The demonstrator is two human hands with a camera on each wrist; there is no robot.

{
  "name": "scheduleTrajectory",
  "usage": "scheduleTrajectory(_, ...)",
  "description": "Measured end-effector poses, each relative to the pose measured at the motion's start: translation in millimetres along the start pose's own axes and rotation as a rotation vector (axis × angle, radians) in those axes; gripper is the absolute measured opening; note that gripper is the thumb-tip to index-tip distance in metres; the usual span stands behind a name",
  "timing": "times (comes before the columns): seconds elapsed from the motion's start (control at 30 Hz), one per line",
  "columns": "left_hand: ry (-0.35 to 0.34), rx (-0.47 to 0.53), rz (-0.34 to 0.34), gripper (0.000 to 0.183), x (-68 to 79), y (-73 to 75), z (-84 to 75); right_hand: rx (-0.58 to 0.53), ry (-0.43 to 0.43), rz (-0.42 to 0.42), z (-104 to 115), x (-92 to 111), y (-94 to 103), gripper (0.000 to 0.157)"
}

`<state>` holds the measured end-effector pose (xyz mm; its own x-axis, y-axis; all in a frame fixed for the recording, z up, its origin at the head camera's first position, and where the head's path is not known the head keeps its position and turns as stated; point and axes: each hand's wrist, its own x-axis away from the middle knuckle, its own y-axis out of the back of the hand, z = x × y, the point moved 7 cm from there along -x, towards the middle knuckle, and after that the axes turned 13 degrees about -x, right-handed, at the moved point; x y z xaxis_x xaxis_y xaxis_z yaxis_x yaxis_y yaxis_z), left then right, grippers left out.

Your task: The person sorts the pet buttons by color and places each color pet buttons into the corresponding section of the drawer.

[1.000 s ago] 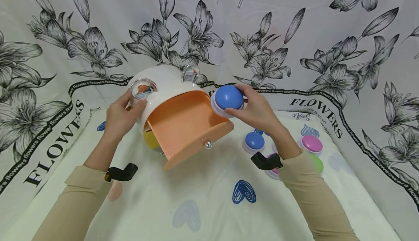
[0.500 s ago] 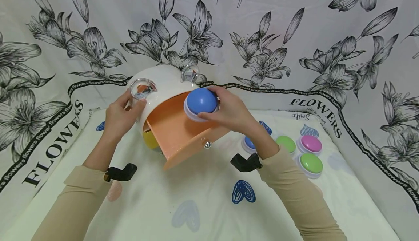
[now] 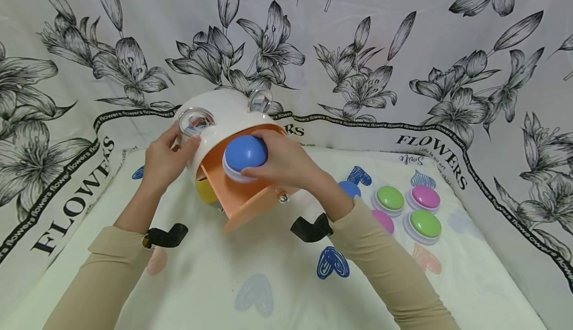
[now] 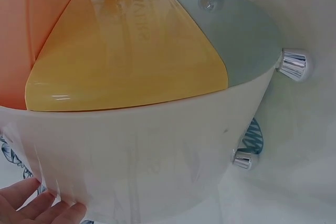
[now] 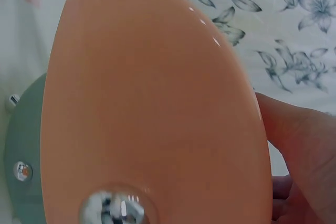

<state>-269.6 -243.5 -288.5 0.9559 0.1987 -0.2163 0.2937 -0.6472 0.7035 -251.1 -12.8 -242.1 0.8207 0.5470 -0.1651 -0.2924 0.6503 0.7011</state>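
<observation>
A rounded white drawer box point(image 3: 224, 105) with clear ring-shaped ears stands tilted at centre left in the head view. Its top peach drawer point(image 3: 250, 205) is pulled out and has a chrome knob. My left hand point(image 3: 167, 156) holds the box's left side, thumb near one ear; its fingertips touch the white wall in the left wrist view. My right hand point(image 3: 286, 158) grips a blue dome push button point(image 3: 245, 152) with a white base, over the drawer's inside. The right wrist view shows the drawer front point(image 5: 152, 93) covering the button and part of that hand.
Right of the box lie other push buttons: a blue one point(image 3: 350, 188) and a pink one point(image 3: 382, 220) partly hidden by my right arm, green ones point(image 3: 390, 198), and another pink one point(image 3: 426, 196). Below the peach drawer are a yellow drawer point(image 4: 126, 51) and a grey-green one point(image 4: 236, 40).
My right hand has carried the blue push button leftward and down, from the drawer's right edge to over its inside. My left hand and the box have stayed in place.
</observation>
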Motion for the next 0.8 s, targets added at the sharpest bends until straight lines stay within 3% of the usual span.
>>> scheduleTrajectory(0.57,0.009,0.004,0.011,0.07,0.6,0.6,0.8,0.105,-0.034,0.18,11.7,-13.7,-29.7,0.07)
scheduleTrajectory(0.8,0.0,0.001,0.007,0.071,0.1,0.6,0.7,0.1,-0.059,0.219,12.6,-17.3,-35.0,0.069)
